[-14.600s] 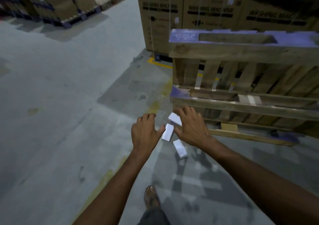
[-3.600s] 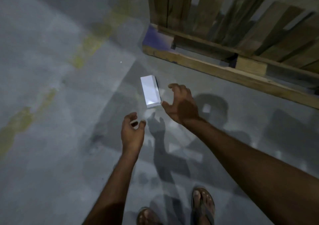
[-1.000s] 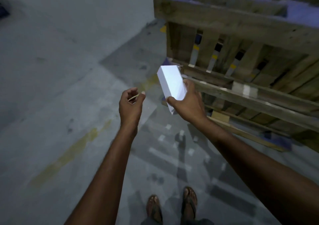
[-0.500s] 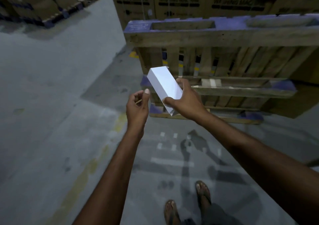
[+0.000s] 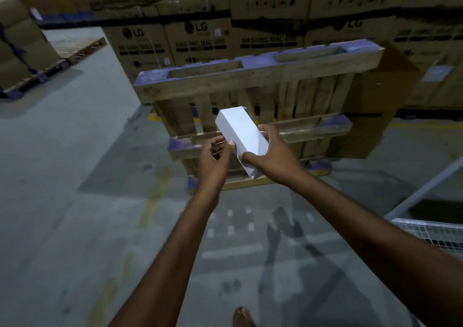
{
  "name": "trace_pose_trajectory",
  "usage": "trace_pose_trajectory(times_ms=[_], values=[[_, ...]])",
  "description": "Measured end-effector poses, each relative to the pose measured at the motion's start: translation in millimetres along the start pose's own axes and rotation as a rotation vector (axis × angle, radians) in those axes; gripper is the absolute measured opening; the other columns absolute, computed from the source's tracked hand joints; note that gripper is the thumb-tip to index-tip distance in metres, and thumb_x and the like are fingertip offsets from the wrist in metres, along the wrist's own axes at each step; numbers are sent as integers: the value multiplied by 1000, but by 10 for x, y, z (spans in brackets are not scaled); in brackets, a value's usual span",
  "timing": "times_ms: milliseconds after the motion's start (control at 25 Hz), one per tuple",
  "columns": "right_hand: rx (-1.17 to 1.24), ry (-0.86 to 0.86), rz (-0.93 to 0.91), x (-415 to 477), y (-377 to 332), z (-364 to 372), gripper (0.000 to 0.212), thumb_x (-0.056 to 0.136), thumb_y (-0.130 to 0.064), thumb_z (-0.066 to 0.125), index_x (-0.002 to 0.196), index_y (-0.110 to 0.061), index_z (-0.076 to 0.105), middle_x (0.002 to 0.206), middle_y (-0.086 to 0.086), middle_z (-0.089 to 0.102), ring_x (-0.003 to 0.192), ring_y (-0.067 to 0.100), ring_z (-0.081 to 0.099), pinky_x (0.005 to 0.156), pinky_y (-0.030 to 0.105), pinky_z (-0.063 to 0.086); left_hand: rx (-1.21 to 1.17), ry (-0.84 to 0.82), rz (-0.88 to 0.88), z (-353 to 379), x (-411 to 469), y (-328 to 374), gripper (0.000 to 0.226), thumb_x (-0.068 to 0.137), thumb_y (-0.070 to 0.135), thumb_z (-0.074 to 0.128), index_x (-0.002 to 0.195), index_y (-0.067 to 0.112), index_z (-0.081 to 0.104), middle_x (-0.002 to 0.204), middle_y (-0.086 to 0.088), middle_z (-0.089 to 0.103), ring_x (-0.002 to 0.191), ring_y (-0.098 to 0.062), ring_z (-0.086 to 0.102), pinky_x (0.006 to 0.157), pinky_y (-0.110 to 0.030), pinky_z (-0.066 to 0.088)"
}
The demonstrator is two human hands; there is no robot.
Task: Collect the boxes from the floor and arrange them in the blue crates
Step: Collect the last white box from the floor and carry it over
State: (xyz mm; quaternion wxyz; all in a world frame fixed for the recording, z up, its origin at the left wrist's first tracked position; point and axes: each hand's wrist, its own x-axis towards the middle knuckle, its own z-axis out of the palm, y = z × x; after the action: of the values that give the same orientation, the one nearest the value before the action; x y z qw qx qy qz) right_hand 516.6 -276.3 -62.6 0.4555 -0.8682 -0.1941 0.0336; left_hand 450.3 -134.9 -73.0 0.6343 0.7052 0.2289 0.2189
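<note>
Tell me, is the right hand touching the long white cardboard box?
Touching. In the head view, the right hand curls thumb and fingers round the white cardboard box.

Both forearms (image 5: 175, 251) are bare from the lower frame edge up to the wrist. The left hand (image 5: 215, 161) and the right hand (image 5: 273, 156) are uncovered; a short nail shows on the left thumb. One foot (image 5: 241, 314) appears at the bottom edge, wearing an open-toed sandal (image 5: 246, 321), its detail blurred.
</note>
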Motion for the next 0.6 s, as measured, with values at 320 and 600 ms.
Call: trace_pose_trajectory(times_ms=[320, 600], values=[[-84, 95, 39, -995, 409, -945, 80, 74, -53, 79, 139, -35, 36, 135, -5, 51, 119, 19, 50, 88, 42, 58, -100, -130, -3, 733, -1176, 254, 28, 98, 31, 68, 123, 22, 60, 117, 5, 72, 104, -6, 68, 74, -18, 55], [-107, 193, 119, -1709, 570, -1429, 83, 73, -54, 78, 142, -33, 37, 138, -3, 52, 122, 22, 49, 91, 49, 56, -86, -252, -25, 1081, -1792, 316, 39, 95, 38, 70, 129, 21, 59, 113, 9, 72, 103, -5, 69, 76, -24, 53]])
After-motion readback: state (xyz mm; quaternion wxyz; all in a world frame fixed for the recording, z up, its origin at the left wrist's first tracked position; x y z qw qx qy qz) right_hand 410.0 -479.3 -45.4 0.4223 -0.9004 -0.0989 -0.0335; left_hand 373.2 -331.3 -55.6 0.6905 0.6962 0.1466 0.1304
